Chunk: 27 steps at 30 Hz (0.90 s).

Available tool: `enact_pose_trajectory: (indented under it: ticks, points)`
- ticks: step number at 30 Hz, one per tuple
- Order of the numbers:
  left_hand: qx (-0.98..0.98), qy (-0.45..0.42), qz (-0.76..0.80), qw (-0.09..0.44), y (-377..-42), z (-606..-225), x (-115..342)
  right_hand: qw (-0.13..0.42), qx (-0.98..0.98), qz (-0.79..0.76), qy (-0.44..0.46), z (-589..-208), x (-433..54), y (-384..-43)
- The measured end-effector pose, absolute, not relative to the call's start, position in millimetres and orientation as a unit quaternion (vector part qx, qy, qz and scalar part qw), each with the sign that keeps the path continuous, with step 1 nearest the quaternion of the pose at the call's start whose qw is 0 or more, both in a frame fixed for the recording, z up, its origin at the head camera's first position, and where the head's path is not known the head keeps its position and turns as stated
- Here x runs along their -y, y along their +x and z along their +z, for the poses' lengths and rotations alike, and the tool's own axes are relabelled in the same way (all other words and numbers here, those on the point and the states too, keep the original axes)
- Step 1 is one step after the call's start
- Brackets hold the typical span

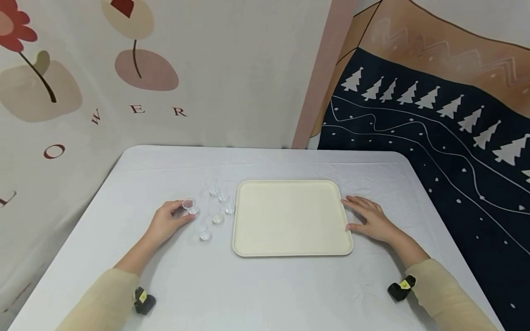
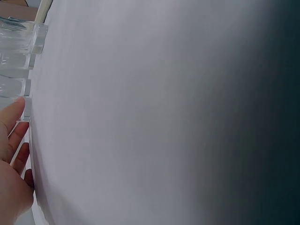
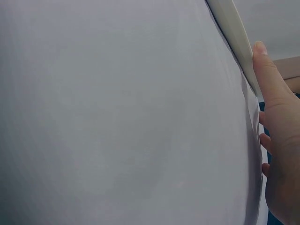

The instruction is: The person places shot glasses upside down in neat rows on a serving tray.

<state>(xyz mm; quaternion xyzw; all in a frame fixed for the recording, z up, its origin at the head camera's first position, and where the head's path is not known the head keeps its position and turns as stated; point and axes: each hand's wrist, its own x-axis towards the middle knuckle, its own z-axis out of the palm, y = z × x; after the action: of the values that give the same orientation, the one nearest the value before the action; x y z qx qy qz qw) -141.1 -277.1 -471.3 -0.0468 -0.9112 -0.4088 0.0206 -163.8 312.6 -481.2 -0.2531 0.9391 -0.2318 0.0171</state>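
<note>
Between the thumb and forefinger of my left hand [image 1: 167, 220] is a small clear shot glass [image 1: 191, 206], pinched at its sides. In the left wrist view, the left thumb [image 2: 13, 112] lies against a glass at the frame's left edge. Several more clear glasses [image 1: 217, 215] stand close by, just right of that hand. A cream rectangular tray [image 1: 291, 218] lies flat beside them. My right hand [image 1: 372, 220] is at the tray's right edge, fingers extended and spread; its thumb [image 3: 268, 70] touches the rim in the right wrist view.
A white cloth [image 1: 265, 289] covers the table. Behind its far edge hangs a pale printed curtain [image 1: 240, 73], with a dark blue tree-patterned cloth [image 1: 385, 133] to the right. Each sleeve carries a small black wrist device [image 1: 145, 302].
</note>
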Motion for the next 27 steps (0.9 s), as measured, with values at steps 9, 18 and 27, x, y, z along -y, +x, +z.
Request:
enact_pose_trajectory:
  ticks: [9, 18, 27]
  points:
    - [0.916, -0.031, -0.400, 0.023, -140.6, -470.3, 275.5, 0.013, -0.937, -0.234, -0.260, -480.1, -312.3, -163.3]
    - [0.909, -0.012, -0.416, 0.018, -138.4, -469.5, 279.9, 0.019, -0.939, -0.231, -0.253, -480.5, -312.5, -164.7]
    - [0.917, -0.002, -0.397, 0.045, -135.8, -462.9, 280.0, 0.022, -0.940, -0.234, -0.249, -482.6, -313.3, -164.8]
